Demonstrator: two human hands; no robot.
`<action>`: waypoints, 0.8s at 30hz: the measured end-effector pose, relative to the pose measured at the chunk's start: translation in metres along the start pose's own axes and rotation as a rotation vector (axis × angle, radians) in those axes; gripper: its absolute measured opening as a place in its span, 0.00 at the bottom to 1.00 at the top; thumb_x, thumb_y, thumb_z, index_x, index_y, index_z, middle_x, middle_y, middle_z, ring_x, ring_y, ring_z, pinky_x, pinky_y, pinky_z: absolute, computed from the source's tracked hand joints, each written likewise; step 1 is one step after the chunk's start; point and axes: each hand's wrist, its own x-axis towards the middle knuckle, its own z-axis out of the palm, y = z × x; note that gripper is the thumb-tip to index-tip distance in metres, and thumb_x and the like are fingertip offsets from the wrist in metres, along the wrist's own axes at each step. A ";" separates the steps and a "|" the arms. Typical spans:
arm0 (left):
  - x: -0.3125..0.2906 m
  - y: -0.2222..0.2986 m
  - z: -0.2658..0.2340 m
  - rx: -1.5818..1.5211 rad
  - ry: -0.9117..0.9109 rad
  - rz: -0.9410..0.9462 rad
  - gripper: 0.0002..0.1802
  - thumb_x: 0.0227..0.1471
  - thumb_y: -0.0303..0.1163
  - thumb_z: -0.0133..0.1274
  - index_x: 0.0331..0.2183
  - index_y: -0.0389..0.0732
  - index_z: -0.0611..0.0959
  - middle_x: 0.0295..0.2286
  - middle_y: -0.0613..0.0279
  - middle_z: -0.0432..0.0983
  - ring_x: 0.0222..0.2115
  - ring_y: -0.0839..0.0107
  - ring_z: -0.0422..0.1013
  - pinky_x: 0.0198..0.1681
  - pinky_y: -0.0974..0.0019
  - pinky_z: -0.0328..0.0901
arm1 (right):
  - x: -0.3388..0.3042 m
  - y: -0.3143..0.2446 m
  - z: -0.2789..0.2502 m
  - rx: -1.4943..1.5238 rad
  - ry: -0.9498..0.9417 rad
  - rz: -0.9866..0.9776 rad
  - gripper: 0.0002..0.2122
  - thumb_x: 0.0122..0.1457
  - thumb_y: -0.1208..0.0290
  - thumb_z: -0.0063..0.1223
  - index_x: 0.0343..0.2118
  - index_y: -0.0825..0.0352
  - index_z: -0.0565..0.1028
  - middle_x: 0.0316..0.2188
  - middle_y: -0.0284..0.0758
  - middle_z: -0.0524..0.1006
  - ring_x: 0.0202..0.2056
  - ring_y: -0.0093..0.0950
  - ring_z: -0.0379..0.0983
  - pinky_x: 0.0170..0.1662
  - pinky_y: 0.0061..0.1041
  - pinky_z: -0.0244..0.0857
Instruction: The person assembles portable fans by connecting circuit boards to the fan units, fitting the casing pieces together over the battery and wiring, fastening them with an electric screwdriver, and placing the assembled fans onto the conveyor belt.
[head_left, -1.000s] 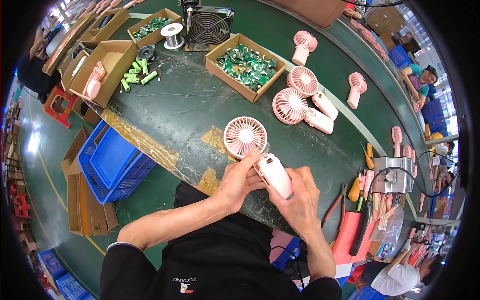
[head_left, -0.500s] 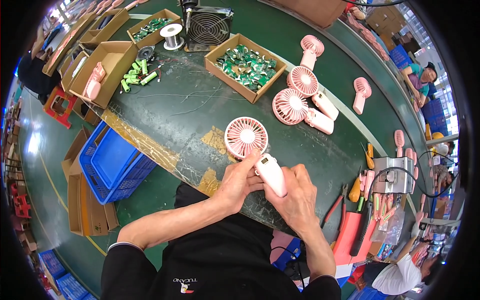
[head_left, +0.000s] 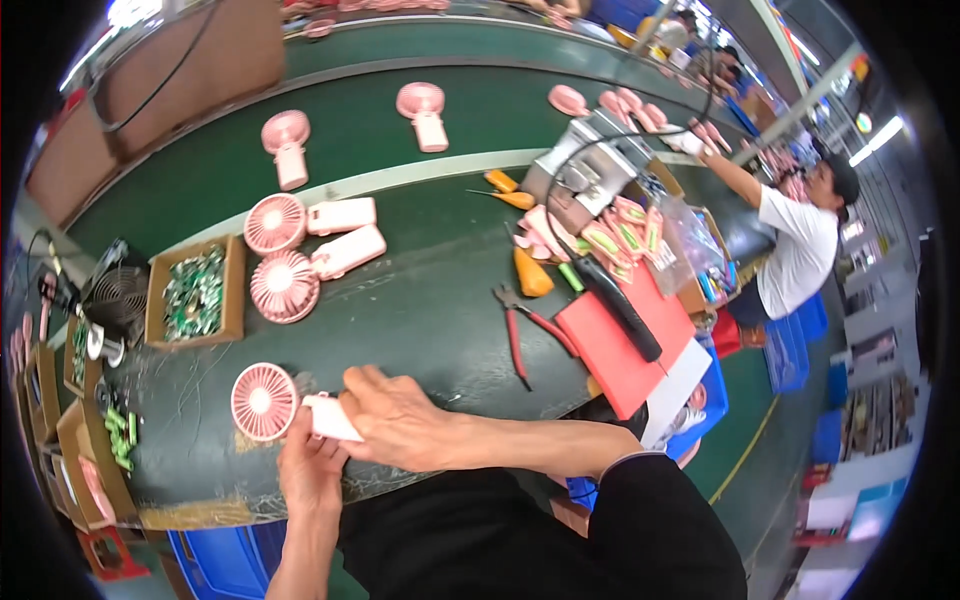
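A pink handheld fan (head_left: 264, 400) is held low over the near part of the workbench, its round grille to the left. Around the neck and underside of its handle, the fingers of my left hand (head_left: 312, 470) are closed. My right hand (head_left: 395, 420) wraps over the handle's other end and hides much of it. Beyond my hands lie two more pink fans, one with an upright-ribbed grille (head_left: 285, 287) and one just behind it (head_left: 275, 223), handles pointing right. To the right are red-handled pliers (head_left: 520, 335), apart from my hands.
A cardboard box of green circuit boards (head_left: 237, 290) stands at left, near green battery cells (head_left: 121, 437). At right are an orange-handled tool (head_left: 532, 273), a black-handled tool (head_left: 620, 310), a red sheet (head_left: 625, 375) and a metal fixture (head_left: 590, 165). A co-worker (head_left: 800, 230) reaches across there.
My view has swung to the right, bringing the tools and the co-worker more into sight. Both hands still hold the fan; my right hand now covers more of its handle.
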 end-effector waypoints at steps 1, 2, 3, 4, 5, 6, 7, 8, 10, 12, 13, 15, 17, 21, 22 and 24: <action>0.002 -0.001 0.000 -0.002 0.005 -0.006 0.21 0.55 0.39 0.55 0.47 0.37 0.76 0.43 0.57 0.75 0.45 0.65 0.73 0.46 0.59 0.71 | -0.004 0.000 0.001 -0.005 0.000 0.007 0.16 0.43 0.67 0.60 0.30 0.76 0.73 0.33 0.43 0.67 0.37 0.38 0.69 0.30 0.36 0.67; 0.003 -0.002 0.000 0.019 -0.016 -0.022 0.21 0.55 0.39 0.55 0.47 0.37 0.76 0.43 0.57 0.75 0.45 0.65 0.73 0.46 0.59 0.71 | -0.006 0.002 0.000 -0.007 -0.003 0.013 0.16 0.43 0.67 0.60 0.30 0.76 0.73 0.33 0.44 0.67 0.37 0.38 0.69 0.30 0.36 0.67; 0.004 -0.002 -0.001 0.023 -0.023 -0.018 0.21 0.55 0.39 0.56 0.47 0.37 0.76 0.43 0.57 0.75 0.45 0.64 0.73 0.46 0.59 0.71 | -0.006 0.003 0.000 -0.012 0.010 0.034 0.16 0.43 0.67 0.60 0.30 0.76 0.73 0.33 0.44 0.67 0.37 0.38 0.69 0.30 0.36 0.67; 0.004 -0.002 0.000 0.026 -0.028 -0.014 0.21 0.55 0.39 0.56 0.46 0.37 0.75 0.43 0.57 0.75 0.45 0.64 0.73 0.47 0.58 0.71 | -0.006 0.003 -0.001 0.006 -0.013 0.023 0.16 0.42 0.67 0.60 0.30 0.76 0.73 0.34 0.45 0.67 0.37 0.39 0.69 0.31 0.36 0.67; 0.004 -0.002 0.001 0.042 -0.040 -0.026 0.21 0.55 0.39 0.56 0.46 0.37 0.75 0.43 0.57 0.75 0.45 0.64 0.73 0.47 0.58 0.71 | -0.006 0.003 -0.002 0.025 -0.036 0.011 0.17 0.42 0.67 0.61 0.30 0.76 0.73 0.34 0.46 0.67 0.38 0.39 0.69 0.31 0.37 0.67; 0.002 0.000 0.002 0.041 -0.018 -0.008 0.21 0.55 0.39 0.57 0.47 0.37 0.75 0.43 0.57 0.75 0.45 0.64 0.73 0.47 0.58 0.71 | -0.005 0.002 -0.002 0.016 -0.072 0.007 0.17 0.42 0.67 0.61 0.30 0.77 0.73 0.35 0.46 0.67 0.38 0.39 0.69 0.32 0.37 0.66; 0.001 0.000 0.002 0.039 0.004 0.011 0.21 0.55 0.39 0.57 0.47 0.37 0.75 0.43 0.57 0.75 0.45 0.64 0.73 0.47 0.58 0.71 | -0.006 0.003 -0.003 0.016 -0.062 0.022 0.17 0.42 0.67 0.61 0.30 0.77 0.73 0.35 0.46 0.67 0.38 0.39 0.69 0.32 0.37 0.66; 0.005 -0.001 -0.001 0.033 -0.016 0.008 0.22 0.55 0.40 0.57 0.47 0.37 0.75 0.43 0.56 0.75 0.45 0.65 0.73 0.48 0.57 0.71 | -0.008 0.004 -0.004 0.031 -0.058 0.023 0.17 0.42 0.67 0.61 0.30 0.77 0.73 0.35 0.47 0.67 0.38 0.39 0.69 0.32 0.37 0.66; 0.004 -0.001 0.002 0.056 -0.023 0.001 0.22 0.55 0.40 0.57 0.47 0.37 0.75 0.43 0.56 0.75 0.45 0.65 0.72 0.48 0.58 0.71 | -0.008 0.005 -0.006 0.050 -0.048 0.032 0.17 0.42 0.68 0.61 0.30 0.78 0.74 0.35 0.47 0.67 0.38 0.40 0.69 0.32 0.37 0.66; 0.004 0.000 0.003 0.072 -0.019 0.001 0.22 0.55 0.40 0.57 0.47 0.37 0.75 0.43 0.56 0.75 0.45 0.65 0.72 0.48 0.58 0.70 | -0.005 0.005 -0.009 0.105 -0.092 0.038 0.18 0.40 0.69 0.61 0.30 0.79 0.75 0.33 0.49 0.68 0.37 0.42 0.68 0.33 0.37 0.63; 0.004 0.002 0.000 0.074 -0.014 0.003 0.22 0.56 0.40 0.56 0.47 0.37 0.75 0.43 0.56 0.75 0.45 0.65 0.72 0.47 0.58 0.71 | -0.005 0.005 -0.006 0.115 -0.092 0.035 0.18 0.40 0.69 0.61 0.30 0.79 0.75 0.33 0.49 0.68 0.37 0.42 0.68 0.33 0.37 0.63; 0.000 0.004 -0.003 0.069 0.023 0.021 0.22 0.56 0.40 0.55 0.48 0.37 0.74 0.43 0.56 0.75 0.45 0.65 0.72 0.47 0.59 0.71 | -0.004 0.003 0.005 0.070 -0.008 -0.036 0.17 0.40 0.69 0.60 0.30 0.77 0.76 0.32 0.48 0.69 0.36 0.41 0.69 0.32 0.38 0.64; -0.005 0.005 0.001 0.123 0.053 0.036 0.23 0.57 0.41 0.53 0.49 0.37 0.74 0.44 0.56 0.74 0.46 0.64 0.72 0.45 0.59 0.71 | -0.005 0.005 0.005 0.035 -0.016 -0.060 0.16 0.42 0.66 0.60 0.29 0.75 0.75 0.31 0.47 0.69 0.35 0.40 0.69 0.32 0.37 0.66; -0.004 0.002 0.009 0.084 -0.018 -0.025 0.21 0.57 0.40 0.53 0.47 0.34 0.76 0.40 0.57 0.77 0.41 0.64 0.75 0.43 0.59 0.72 | -0.007 0.004 -0.005 0.008 0.069 0.024 0.13 0.43 0.63 0.63 0.28 0.66 0.75 0.28 0.38 0.69 0.30 0.38 0.72 0.28 0.38 0.69; -0.005 0.001 0.016 0.058 -0.006 -0.026 0.20 0.56 0.38 0.54 0.45 0.34 0.77 0.39 0.57 0.77 0.40 0.63 0.76 0.42 0.59 0.73 | -0.006 0.004 -0.012 0.014 0.040 0.053 0.13 0.42 0.64 0.64 0.28 0.65 0.75 0.28 0.38 0.68 0.30 0.38 0.72 0.28 0.38 0.69; -0.009 0.001 0.018 0.018 0.019 -0.028 0.19 0.55 0.36 0.56 0.44 0.33 0.78 0.37 0.56 0.78 0.39 0.63 0.76 0.42 0.58 0.73 | -0.007 0.006 -0.012 0.007 -0.022 0.046 0.14 0.44 0.65 0.64 0.30 0.67 0.76 0.28 0.38 0.68 0.32 0.37 0.72 0.28 0.38 0.68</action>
